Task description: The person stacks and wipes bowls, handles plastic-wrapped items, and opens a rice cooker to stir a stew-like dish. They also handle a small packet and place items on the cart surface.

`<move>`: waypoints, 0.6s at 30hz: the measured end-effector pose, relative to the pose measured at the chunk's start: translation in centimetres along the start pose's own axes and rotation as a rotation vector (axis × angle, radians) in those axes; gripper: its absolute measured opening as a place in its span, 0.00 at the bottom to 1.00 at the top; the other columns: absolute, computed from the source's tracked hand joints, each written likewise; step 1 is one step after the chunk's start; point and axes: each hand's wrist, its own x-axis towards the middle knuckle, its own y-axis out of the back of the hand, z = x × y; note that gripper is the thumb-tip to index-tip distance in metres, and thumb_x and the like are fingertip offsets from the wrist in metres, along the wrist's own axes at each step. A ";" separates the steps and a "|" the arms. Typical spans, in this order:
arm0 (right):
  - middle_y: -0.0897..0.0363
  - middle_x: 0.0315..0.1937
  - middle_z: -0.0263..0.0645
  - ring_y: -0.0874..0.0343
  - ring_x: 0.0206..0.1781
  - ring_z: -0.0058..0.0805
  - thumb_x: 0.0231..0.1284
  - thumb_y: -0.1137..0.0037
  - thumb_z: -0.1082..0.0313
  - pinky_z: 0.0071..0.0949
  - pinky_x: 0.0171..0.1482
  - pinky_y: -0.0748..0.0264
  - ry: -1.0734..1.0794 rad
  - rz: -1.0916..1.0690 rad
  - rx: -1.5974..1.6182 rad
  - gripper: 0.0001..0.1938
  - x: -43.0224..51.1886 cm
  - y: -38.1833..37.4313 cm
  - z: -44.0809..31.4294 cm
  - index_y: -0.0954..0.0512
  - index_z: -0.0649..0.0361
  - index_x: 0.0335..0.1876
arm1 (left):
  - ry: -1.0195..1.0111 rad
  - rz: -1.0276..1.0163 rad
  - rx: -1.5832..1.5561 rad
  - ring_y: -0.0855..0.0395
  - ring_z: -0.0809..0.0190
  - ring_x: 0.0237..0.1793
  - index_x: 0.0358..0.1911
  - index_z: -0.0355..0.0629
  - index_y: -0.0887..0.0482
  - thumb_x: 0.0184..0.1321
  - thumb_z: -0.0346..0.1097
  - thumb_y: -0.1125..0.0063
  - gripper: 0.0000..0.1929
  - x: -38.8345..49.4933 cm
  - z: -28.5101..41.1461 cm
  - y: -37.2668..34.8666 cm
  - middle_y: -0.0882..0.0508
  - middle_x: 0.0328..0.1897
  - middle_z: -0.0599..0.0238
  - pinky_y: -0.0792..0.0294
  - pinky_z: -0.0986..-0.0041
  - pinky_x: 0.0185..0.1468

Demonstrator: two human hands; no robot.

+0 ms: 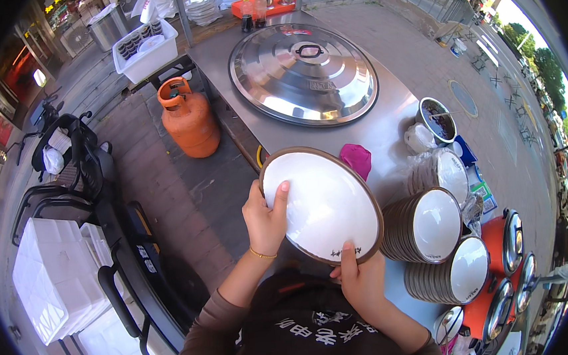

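Note:
Between both hands I hold a white bowl [323, 204] with a brown rim, its inside tilted up toward me. My left hand [266, 211] grips the left rim, thumb over the inner edge. My right hand [364, 276] grips the lower right rim, thumb on the inside near some dark writing. The bowl's underside is hidden. Just beyond it, a magenta cloth [356, 161] lies on the steel counter [281, 140]. To my right stand two stacks of matching bowls, one stack [423, 226] behind the other [449, 272].
A large domed steel lid [306, 75] covers the counter's far part. At right are plastic-wrapped bowls [439, 173], a steel pot of dark sauce [438, 119] and red lidded pots [502, 245]. An orange gas cylinder [189, 120] and an electric scooter [124, 240] stand on the left.

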 end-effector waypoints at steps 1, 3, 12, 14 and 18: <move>0.21 0.24 0.46 0.21 0.18 0.31 0.67 0.57 0.70 0.28 0.22 0.25 0.000 0.000 0.013 0.21 0.6 -0.4 0.4 0.40 0.75 0.61 | -0.025 0.012 0.132 0.23 0.66 0.21 0.31 0.33 0.22 0.66 0.42 0.46 0.15 0.5 -0.7 0.5 0.21 0.19 0.62 0.30 0.74 0.28; 0.21 0.24 0.45 0.21 0.18 0.30 0.68 0.57 0.70 0.27 0.21 0.26 -0.042 -0.013 0.066 0.18 1.5 -0.8 0.9 0.36 0.75 0.56 | -0.016 0.199 0.096 0.30 0.67 0.11 0.25 0.33 0.22 0.72 0.47 0.59 0.24 1.8 -4.8 2.1 0.28 0.09 0.66 0.35 0.75 0.21; 0.23 0.18 0.41 0.25 0.14 0.22 0.71 0.59 0.66 0.19 0.15 0.32 -0.170 -0.098 0.216 0.15 2.8 -1.4 2.2 0.29 0.74 0.36 | 0.270 -0.043 0.104 0.37 0.53 0.68 0.71 0.47 0.46 0.50 0.19 0.40 0.43 0.5 -9.4 11.1 0.43 0.72 0.51 0.39 0.68 0.65; 0.23 0.18 0.41 0.25 0.14 0.23 0.71 0.59 0.65 0.20 0.15 0.32 -0.181 -0.132 0.231 0.15 2.6 -1.8 2.1 0.29 0.74 0.36 | 0.159 -0.240 -0.210 0.35 0.54 0.68 0.73 0.47 0.54 0.50 0.21 0.37 0.47 -0.5 -4.4 8.9 0.38 0.71 0.51 0.38 0.69 0.65; 0.24 0.19 0.41 0.24 0.14 0.24 0.69 0.58 0.67 0.21 0.17 0.30 -0.144 -0.195 0.171 0.14 1.7 -1.8 2.0 0.31 0.75 0.40 | 0.013 -0.185 0.051 0.19 0.60 0.47 0.57 0.34 0.30 0.50 0.30 0.31 0.30 0.5 -2.3 4.7 0.18 0.47 0.51 0.28 0.75 0.49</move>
